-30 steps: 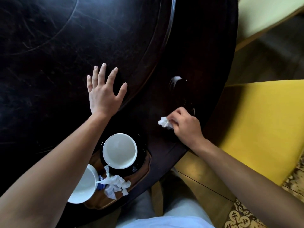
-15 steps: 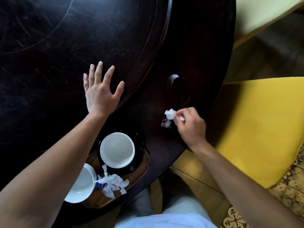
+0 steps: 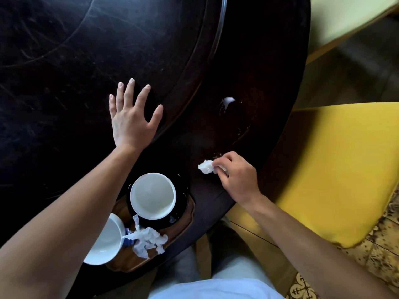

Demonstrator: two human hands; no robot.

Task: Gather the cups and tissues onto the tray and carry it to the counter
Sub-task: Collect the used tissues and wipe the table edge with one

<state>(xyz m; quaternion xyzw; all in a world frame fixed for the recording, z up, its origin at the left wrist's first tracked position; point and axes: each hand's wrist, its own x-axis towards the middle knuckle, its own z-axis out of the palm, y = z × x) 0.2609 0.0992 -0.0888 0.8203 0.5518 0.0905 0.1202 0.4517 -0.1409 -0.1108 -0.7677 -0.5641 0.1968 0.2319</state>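
A wooden tray (image 3: 183,221) sits at the near edge of the dark round table (image 3: 64,61). On it stand a white cup (image 3: 152,195) on a black saucer, a second white cup (image 3: 105,242) partly under my left forearm, and a crumpled tissue (image 3: 146,239). My right hand (image 3: 236,176) pinches a small white tissue wad (image 3: 206,167) low over the table, to the right of the tray. My left hand (image 3: 131,118) lies flat on the table with its fingers spread, holding nothing.
A wet smear with a bright glint (image 3: 228,101) lies on the table beyond my right hand. A yellow chair seat (image 3: 334,169) stands close to the table's right edge. Patterned floor tiles (image 3: 306,285) show at bottom right.
My right hand swept the tissue wad out toward the wet patch, then drew it back toward me and the tray. The left hand stayed flat on the table.
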